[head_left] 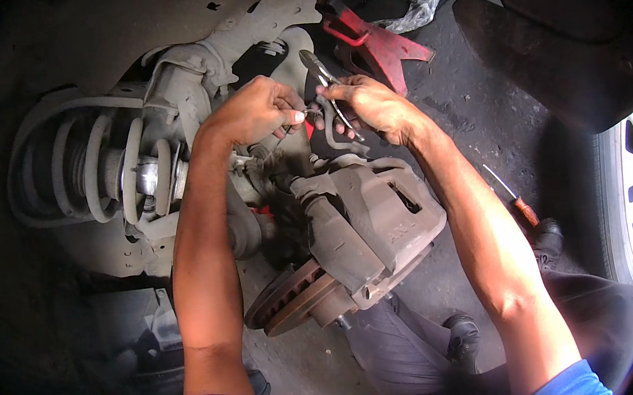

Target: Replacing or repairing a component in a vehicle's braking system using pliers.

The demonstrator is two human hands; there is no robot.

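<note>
My left hand (259, 113) is closed in a pinch, its fingertips on a small thin metal piece (311, 111) too small to name for sure. My right hand (376, 106) grips metal pliers (315, 66) with their head pointing up and away. The pliers' handle ends show below its fingers. A curved hose (334, 131) runs down just beneath both hands. Below them sits a dusty brake caliper (376, 226), mounted over a rusty brake disc (290, 299).
A coil spring (131, 170) around a shock absorber lies to the left. Beyond my hands stand a red jack stand (378, 43) and crumpled clear plastic (423, 3). A screwdriver (523, 208) rests on the floor at right, near a wheel (629, 198). My legs (406, 341) are below.
</note>
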